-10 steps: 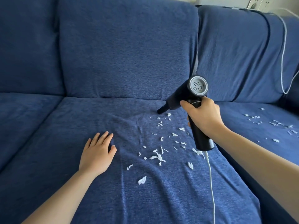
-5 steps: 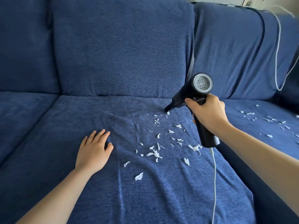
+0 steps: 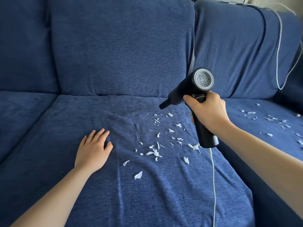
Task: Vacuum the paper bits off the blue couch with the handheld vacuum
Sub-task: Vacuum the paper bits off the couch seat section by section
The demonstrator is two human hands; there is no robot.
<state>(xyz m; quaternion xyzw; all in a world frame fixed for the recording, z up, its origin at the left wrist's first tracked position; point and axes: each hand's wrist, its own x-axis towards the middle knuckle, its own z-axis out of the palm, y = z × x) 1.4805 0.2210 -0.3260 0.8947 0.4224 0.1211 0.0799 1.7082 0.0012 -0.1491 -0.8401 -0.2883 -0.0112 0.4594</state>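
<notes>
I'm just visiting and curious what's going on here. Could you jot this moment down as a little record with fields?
Setting: blue couch, seen from a head-worn camera
Right hand: grips the handle of the handheld vacuum, nozzle pointing down-left, above the seat
Left hand: rests flat on the middle seat cushion, fingers straight
Paper bits: scattered on the middle cushion; more on the right cushion
Cord: white, hangs from the vacuum's handle
Progress: many bits left to vacuum

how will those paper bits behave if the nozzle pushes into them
The paper bits look thin, torn and curled, so they are probably very light and floppy. A push would likely scatter or crumple them rather than slide them. The couch fabric looks textured, so some may cling.
</notes>
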